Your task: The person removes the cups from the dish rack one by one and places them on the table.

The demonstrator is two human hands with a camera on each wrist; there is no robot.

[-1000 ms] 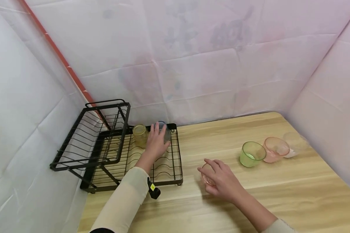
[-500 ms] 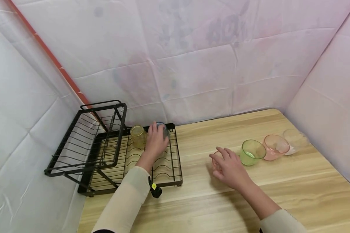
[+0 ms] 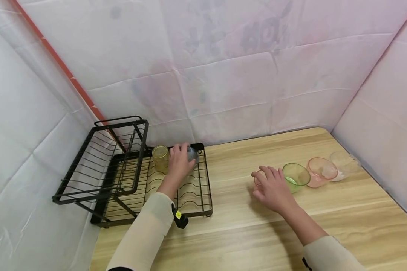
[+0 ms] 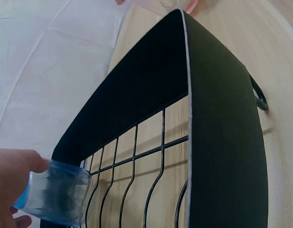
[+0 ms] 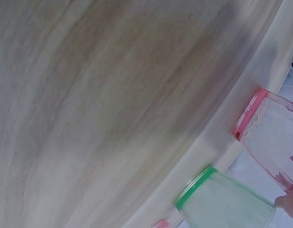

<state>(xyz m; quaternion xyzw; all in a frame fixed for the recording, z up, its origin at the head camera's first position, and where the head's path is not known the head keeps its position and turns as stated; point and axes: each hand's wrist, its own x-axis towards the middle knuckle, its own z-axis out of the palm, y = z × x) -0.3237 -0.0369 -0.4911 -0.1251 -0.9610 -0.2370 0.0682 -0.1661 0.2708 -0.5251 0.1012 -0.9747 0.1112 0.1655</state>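
Note:
In the head view my left hand (image 3: pixel 179 163) holds a bluish glass (image 3: pixel 192 155) at the back of the black dish rack's lower tier (image 3: pixel 190 194). The left wrist view has my thumb and fingers at the blue end of that glass (image 4: pixel 63 192), whose other end is by the rack wires. A yellowish glass (image 3: pixel 161 158) stands in the rack just left of this hand. On the table, my right hand (image 3: pixel 273 188) grips a pink glass (image 3: pixel 259 177), largely hidden by the fingers. In the right wrist view this pink glass (image 5: pixel 265 130) is near a green glass (image 5: pixel 222 202).
A row of glasses runs rightward on the wooden table (image 3: pixel 240 241): the green glass (image 3: pixel 296 176), another pink glass (image 3: pixel 320 171) and a colourless glass (image 3: pixel 342 165). The rack's raised upper basket (image 3: pixel 101 162) stands at left. White sheeting (image 3: pixel 224 94) bounds the table behind.
My right hand has moved the pink glass rightward and slightly back across the table, up beside the green glass. My left hand stays at the bluish glass, with its fingers slightly shifted.

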